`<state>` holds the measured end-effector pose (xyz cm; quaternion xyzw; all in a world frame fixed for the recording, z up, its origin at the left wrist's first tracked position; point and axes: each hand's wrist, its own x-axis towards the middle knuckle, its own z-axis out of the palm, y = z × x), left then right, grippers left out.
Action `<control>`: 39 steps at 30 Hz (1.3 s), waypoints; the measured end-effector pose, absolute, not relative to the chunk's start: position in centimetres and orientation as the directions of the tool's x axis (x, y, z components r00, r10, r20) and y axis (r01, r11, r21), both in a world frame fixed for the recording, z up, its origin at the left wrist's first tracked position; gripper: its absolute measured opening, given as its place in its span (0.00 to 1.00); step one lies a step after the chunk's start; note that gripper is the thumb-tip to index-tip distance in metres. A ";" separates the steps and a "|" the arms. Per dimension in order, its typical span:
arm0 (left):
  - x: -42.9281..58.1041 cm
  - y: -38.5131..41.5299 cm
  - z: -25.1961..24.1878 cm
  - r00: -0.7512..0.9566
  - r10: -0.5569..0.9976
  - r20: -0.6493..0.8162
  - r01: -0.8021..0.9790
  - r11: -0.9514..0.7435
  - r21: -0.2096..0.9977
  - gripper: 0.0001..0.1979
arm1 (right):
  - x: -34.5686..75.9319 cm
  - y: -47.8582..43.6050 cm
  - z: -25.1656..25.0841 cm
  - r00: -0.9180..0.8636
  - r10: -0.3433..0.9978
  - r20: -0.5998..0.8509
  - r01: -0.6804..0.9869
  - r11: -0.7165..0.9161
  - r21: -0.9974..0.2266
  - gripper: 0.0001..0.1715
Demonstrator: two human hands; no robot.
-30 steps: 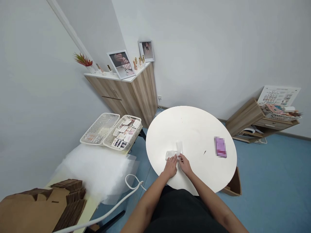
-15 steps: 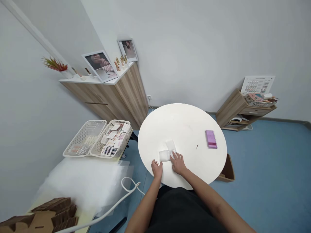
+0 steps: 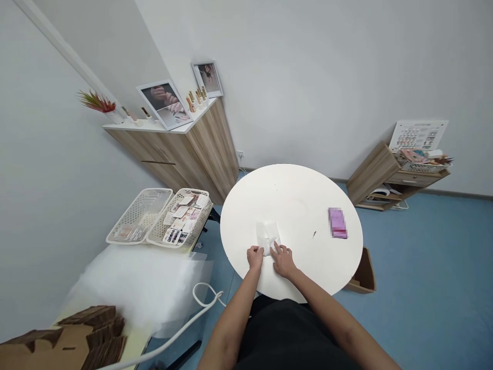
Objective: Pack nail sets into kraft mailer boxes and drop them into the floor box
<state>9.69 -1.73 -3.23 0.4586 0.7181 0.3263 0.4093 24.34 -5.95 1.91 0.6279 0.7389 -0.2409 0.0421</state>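
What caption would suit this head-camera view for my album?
The left hand and right hand touch a folded white sheet on a round white table.

Round tabletop was white, smooth, matt. Folded white sheet looked thin, soft and slightly see-through, tissue or nonwoven, can't tell which. Baskets were white moulded plastic, open lattice, low sheen. Cabinet had a wood-grain laminate finish, smooth, with a white top. Flat-packed boxes were plain brown corrugated cardboard, matt, rough at the cut edges. Clear plastic film lay over a white fluffy padding, lightly shiny. Framed photos had white frames and a faint gloss. Blue floor looked smooth and matt, likely vinyl. Walls were matt painted.
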 end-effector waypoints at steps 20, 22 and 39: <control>9.6 -1.1 -1.5 0.552 0.833 0.031 0.554 -0.395 0.733 0.13 | 27.4 -4.8 0.7 -0.407 0.873 -0.268 0.823 0.224 -0.521 0.33; 9.4 -1.4 -1.3 0.582 0.812 0.036 0.529 -0.412 0.742 0.14 | 27.7 -4.9 0.8 -0.425 0.872 -0.245 0.806 0.241 -0.540 0.33; 11.2 -1.7 0.1 0.090 0.996 0.027 0.431 -0.063 0.900 0.04 | 26.5 -1.9 1.9 -0.397 0.854 -0.335 0.879 0.248 -0.408 0.29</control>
